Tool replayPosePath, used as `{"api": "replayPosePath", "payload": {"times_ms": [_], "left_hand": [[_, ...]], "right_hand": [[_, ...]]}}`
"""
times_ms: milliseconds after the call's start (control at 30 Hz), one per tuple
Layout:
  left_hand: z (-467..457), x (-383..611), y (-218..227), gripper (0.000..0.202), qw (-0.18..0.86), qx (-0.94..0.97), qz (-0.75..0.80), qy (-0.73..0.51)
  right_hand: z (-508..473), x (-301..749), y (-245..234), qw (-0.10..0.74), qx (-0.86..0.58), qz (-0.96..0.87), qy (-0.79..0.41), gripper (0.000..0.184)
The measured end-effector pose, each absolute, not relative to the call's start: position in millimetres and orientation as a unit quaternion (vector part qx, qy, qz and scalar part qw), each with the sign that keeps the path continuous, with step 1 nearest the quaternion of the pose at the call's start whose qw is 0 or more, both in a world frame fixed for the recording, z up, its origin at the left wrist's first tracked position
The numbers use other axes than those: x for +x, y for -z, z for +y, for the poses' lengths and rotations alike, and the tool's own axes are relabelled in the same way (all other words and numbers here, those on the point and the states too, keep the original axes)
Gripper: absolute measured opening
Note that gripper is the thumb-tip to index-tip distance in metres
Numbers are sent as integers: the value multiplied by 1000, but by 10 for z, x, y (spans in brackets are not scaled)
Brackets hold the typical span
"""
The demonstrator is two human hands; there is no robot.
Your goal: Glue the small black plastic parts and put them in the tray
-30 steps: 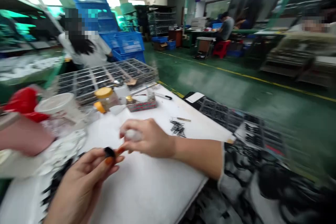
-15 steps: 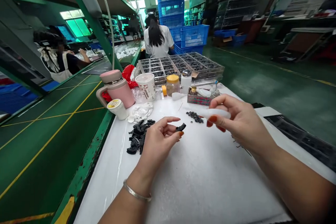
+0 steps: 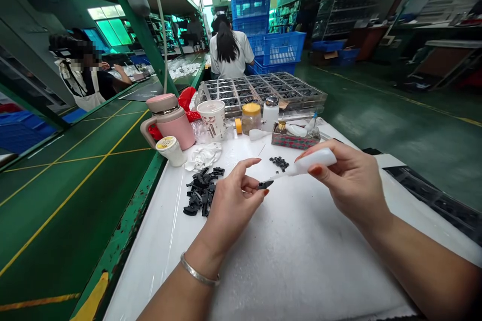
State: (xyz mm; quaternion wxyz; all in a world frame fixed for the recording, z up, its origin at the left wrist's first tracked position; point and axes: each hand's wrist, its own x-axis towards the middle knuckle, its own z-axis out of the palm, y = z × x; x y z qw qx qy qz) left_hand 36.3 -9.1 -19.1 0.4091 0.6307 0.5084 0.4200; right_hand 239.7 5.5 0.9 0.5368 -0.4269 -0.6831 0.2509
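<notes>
Between the thumb and fingers of my left hand is a small curved black plastic part. My right hand grips a white squeeze bottle, tilted so that its thin nozzle points left and down at the black part. The tip is at or very near the part; I cannot tell whether they touch. Beside my left hand lies a heap of similar black parts. Beyond the nozzle sits a little pile of small black rings, with one ring apart from the rest.
Along the back of the white table stand a pink thermos, a paper cup, a yellow-lidded jar and a small patterned box. Behind them is a divided clear tray. A green conveyor runs left. Two people sit farther off.
My right hand has tipped the squeeze bottle, bringing its nozzle down to the black part. The left hand still pinches that part, now slightly farther right in view.
</notes>
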Motion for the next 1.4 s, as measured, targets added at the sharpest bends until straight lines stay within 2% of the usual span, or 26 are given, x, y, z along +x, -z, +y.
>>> {"api": "replayPosePath", "payload": {"times_ms": [1133, 1267, 1400], "left_hand": [[-95, 365, 190, 50, 394, 643, 517, -405], [-95, 360, 196, 50, 391, 644, 518, -404], [-92, 353, 200, 51, 396, 638, 516, -412]], "right_hand": [[48, 2415, -20, 528, -418, -705, -225, 14], [64, 2431, -19, 541, -415, -687, -251, 14], [121, 2439, 17, 588, -397, -620, -336, 19]]}}
